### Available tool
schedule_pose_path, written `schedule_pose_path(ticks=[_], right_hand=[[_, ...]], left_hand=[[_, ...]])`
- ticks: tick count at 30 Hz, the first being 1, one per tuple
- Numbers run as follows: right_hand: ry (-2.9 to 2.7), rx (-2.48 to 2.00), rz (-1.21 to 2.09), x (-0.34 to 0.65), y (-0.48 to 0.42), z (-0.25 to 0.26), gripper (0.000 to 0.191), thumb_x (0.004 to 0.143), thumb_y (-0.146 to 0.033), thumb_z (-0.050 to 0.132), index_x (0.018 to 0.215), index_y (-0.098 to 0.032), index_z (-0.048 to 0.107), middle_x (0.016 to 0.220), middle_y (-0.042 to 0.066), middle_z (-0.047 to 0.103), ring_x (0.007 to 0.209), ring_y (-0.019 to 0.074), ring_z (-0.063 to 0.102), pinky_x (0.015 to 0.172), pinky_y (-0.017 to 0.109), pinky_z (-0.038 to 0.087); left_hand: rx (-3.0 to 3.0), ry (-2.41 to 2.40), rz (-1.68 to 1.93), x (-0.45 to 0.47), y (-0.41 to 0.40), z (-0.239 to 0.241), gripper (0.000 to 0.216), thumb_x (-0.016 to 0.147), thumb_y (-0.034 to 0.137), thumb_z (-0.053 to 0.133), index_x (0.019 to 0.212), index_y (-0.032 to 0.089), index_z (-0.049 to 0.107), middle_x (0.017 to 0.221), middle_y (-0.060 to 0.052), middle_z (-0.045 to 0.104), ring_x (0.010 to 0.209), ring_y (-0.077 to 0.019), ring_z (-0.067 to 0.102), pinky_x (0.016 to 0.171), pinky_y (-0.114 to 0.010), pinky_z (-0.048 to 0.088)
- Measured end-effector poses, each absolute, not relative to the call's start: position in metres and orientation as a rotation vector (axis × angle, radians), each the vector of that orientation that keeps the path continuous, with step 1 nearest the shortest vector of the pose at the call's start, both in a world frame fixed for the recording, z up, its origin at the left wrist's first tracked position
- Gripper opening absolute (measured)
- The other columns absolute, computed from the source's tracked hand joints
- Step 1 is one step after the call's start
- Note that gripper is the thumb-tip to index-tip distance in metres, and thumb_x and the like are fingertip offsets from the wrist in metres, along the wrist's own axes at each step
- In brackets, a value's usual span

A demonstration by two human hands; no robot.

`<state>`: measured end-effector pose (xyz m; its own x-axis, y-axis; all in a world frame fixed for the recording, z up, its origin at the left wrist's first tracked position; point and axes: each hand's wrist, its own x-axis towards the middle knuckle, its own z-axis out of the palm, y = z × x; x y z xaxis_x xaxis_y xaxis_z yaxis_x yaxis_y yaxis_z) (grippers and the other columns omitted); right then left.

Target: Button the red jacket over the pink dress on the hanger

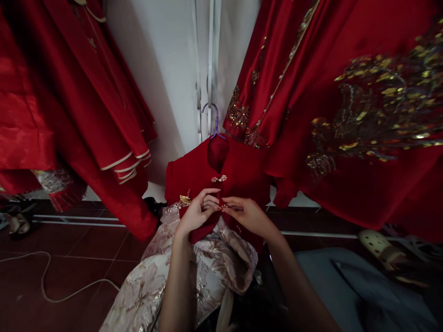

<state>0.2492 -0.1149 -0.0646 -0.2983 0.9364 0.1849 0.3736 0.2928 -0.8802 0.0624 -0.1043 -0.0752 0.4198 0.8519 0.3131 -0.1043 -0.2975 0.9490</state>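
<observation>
A small red satin jacket with short sleeves (194,173) hangs on a purple wire hanger (215,121) in front of a white wall panel (166,69), low in the middle of the view, and both hands work at its front opening. The left hand (198,211) has its fingers curled in and pinches one edge of the cloth just below a jewelled pearl clasp (219,178). The right hand (248,216) pinches the facing edge, its fingertips meeting those of the left (whatever small fastening lies between them is too hidden to tell). A gold tasselled ornament (184,200) sits on the jacket just beside the left thumb. Below the jacket, behind the forearms, spreads a pale pink brocade skirt with a floral pattern (152,281). Plain red robes with cream trim (86,106) hang at the left, and a red gown with gold sequin embroidery (374,115) hangs at the right. On the dark red tiled floor (79,249) lie a white cord (44,276) at the left and a cream perforated clog (377,244) at the right.
</observation>
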Motion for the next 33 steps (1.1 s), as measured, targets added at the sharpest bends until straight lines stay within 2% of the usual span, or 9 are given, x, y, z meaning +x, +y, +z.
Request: schedule_pose_path(ticks=[5,8,11,16,20,25,33], right_hand=[[-1.763,-1.181,0.962,0.253,-0.117,-0.058,0.026,0.075,-0.026,0.063,0.099,-0.018,0.069,0.099,0.007,0.071,0.092,0.0221,0.067,0.09,0.042,0.051],[-1.74,-1.184,0.954,0.253,-0.118,-0.056,0.024,0.073,-0.026,0.064,0.095,-0.019,0.07,0.096,0.006,0.072,0.089,0.0217,0.067,0.088,0.041,0.052],[-1.744,-1.17,0.983,0.251,-0.12,-0.054,0.023,0.072,-0.028,0.066,0.092,-0.019,0.071,0.093,0.006,0.072,0.086,0.0209,0.068,0.085,0.039,0.052],[-1.782,-1.169,1.066,0.247,-0.126,-0.044,0.024,0.069,-0.034,0.07,0.086,-0.017,0.07,0.087,0.006,0.072,0.08,0.0195,0.067,0.079,0.036,0.052],[-1.785,-1.13,1.159,0.244,-0.129,-0.038,0.027,0.068,-0.038,0.071,0.085,-0.017,0.068,0.084,0.005,0.072,0.078,0.0179,0.067,0.076,0.034,0.052],[-1.719,-1.02,1.16,0.221,-0.117,-0.04,0.029,0.067,-0.038,0.071,0.087,-0.017,0.067,0.09,0.006,0.071,0.082,0.0168,0.066,0.079,0.033,0.052],[-1.666,-1.021,0.917,0.171,-0.081,-0.062,0.024,0.07,-0.033,0.069,0.085,-0.015,0.065,0.081,0.006,0.071,0.074,0.0158,0.067,0.073,0.029,0.053]], left_hand=[[1.686,0.863,1.199,0.045,-0.103,-0.076,0.042,0.075,0.026,0.065,0.115,0.021,0.053,0.095,-0.005,0.062,0.089,-0.0146,0.06,0.083,-0.03,0.047],[1.695,1.108,1.429,0.022,-0.096,-0.084,0.031,0.073,0.028,0.066,0.102,0.02,0.058,0.091,-0.003,0.06,0.083,-0.013,0.057,0.075,-0.026,0.047],[1.682,1.269,1.534,0.004,-0.087,-0.096,0.028,0.069,0.026,0.069,0.093,0.018,0.057,0.091,-0.003,0.058,0.08,-0.012,0.056,0.071,-0.024,0.047],[1.628,1.154,1.442,0.0,-0.083,-0.105,0.028,0.069,0.023,0.068,0.091,0.017,0.053,0.08,0.0,0.059,0.073,-0.0101,0.057,0.071,-0.024,0.048],[1.573,1.124,1.435,0.004,-0.084,-0.102,0.022,0.068,0.023,0.069,0.085,0.015,0.057,0.08,-0.001,0.061,0.072,-0.01,0.058,0.073,-0.024,0.048],[1.47,1.08,1.436,0.002,-0.085,-0.099,0.018,0.069,0.024,0.066,0.083,0.014,0.061,0.081,-0.004,0.065,0.075,-0.0124,0.062,0.076,-0.027,0.05],[1.387,1.064,1.478,0.001,-0.092,-0.09,0.024,0.066,0.029,0.071,0.083,0.013,0.065,0.084,-0.006,0.068,0.078,-0.0148,0.064,0.08,-0.03,0.052]])
